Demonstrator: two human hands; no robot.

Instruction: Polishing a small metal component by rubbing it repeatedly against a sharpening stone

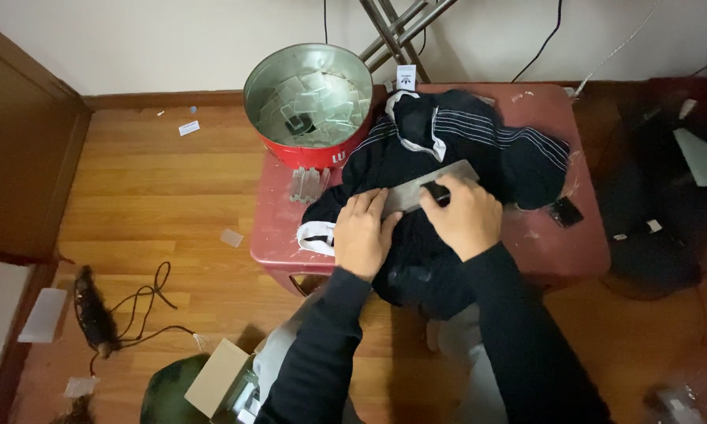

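Right hand (465,213) has its grip closed over a flat grey metal plate (428,188); left hand (363,234) lies open, pressing the plate's near end onto the dark striped jacket (479,133) on the red desk (581,243). Stiff, thin, likely slippery plate: best held by its edges; the jacket is soft.

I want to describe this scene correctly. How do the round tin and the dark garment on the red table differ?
The round tin is rigid metal, red outside and silvery inside; the dark garment is soft black cloth with white stripes. The tin stands open at the table's far left corner, untouched; the garment lies crumpled across the middle, under the left hand and right hand. Both rest on the red table.
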